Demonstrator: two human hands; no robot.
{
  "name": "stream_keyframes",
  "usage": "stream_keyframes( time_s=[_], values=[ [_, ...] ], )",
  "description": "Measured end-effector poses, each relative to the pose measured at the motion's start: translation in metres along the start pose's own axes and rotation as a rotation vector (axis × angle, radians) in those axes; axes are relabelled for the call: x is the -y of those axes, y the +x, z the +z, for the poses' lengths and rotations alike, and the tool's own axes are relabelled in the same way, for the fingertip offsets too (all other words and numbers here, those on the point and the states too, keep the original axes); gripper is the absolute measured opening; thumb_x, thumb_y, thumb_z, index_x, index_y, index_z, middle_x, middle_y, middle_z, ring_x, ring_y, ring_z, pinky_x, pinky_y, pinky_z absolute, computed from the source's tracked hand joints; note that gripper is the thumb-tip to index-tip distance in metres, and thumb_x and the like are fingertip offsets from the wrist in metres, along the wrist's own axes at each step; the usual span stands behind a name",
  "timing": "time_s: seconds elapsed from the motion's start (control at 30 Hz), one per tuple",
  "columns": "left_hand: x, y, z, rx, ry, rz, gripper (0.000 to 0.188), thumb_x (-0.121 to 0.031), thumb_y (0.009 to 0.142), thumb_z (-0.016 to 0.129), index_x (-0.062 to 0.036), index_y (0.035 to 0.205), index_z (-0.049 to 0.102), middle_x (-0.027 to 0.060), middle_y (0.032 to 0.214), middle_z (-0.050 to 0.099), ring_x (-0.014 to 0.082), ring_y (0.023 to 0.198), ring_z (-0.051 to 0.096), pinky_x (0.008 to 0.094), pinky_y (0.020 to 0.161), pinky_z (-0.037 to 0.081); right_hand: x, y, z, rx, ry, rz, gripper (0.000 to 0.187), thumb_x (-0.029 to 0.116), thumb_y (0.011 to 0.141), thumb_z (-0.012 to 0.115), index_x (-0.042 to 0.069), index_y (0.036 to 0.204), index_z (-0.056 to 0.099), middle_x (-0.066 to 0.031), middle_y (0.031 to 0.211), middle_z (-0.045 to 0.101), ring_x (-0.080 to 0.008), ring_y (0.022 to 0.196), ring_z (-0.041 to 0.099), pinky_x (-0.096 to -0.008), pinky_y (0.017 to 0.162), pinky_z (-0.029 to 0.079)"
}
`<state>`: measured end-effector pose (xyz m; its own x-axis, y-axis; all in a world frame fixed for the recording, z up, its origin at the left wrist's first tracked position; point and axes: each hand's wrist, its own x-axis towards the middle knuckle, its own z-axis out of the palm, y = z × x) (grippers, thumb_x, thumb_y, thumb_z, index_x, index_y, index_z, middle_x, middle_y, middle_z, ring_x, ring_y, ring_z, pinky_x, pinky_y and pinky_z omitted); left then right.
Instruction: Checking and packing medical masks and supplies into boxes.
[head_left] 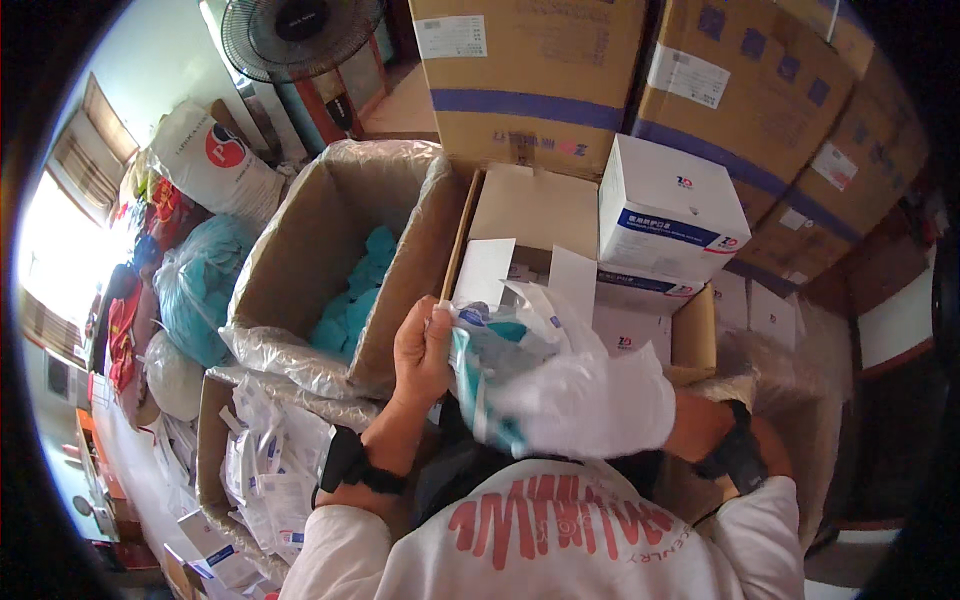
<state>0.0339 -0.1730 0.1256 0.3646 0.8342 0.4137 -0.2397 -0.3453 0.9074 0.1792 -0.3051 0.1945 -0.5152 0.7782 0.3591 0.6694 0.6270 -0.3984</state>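
My left hand [422, 345] is closed, thumb up, on the edge of a clear plastic packet [480, 385] with teal material in it. At the packet's other side is my right hand [600, 405], covered by a blurred white glove or sheet, so its fingers cannot be made out. Behind the hands stands an opened cardboard carton [694, 345] holding white boxes. One white box with a blue band [672, 205] rests on top at its right. Upright white flaps [572, 285] stick up just beyond the packet.
To the left, a plastic-lined carton [300, 235] holds teal pieces [352, 300]. Nearer, another carton holds white printed packets [285, 470]. Large brown cartons [525, 75] are stacked at the back. A fan [300, 30] and a blue-green filled bag [205, 290] stand farther left.
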Motion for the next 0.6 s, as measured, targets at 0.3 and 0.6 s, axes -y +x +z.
stream_keyframes(
  time_s=[0.3,0.6],
  values=[
    [0.023,0.008,-0.016,0.155,0.253,0.164,0.017,-0.015,0.07,0.066,-0.0039,0.077,0.055,0.0102,0.07,0.054,0.0226,0.06,0.054,0.0281,0.052,0.042,-0.017,0.028,-0.037,-0.197,0.034,0.143,0.031,0.014,0.078,0.056,0.001,0.106,0.051,-0.0167,0.1,0.056,-0.0328,0.091,0.056,-0.0382,0.078,0.044],
    [-0.001,0.017,-0.022,0.135,0.449,0.654,0.005,-0.003,0.072,0.058,-0.0032,0.077,0.055,0.0096,0.069,0.055,0.0258,0.06,0.053,0.0345,0.052,0.042,-0.029,0.008,-0.024,0.159,0.196,0.395,0.019,0.022,0.086,0.053,0.006,0.095,0.059,-0.0143,0.078,0.06,-0.0337,0.076,0.058,-0.0371,0.066,0.046]
  ],
)
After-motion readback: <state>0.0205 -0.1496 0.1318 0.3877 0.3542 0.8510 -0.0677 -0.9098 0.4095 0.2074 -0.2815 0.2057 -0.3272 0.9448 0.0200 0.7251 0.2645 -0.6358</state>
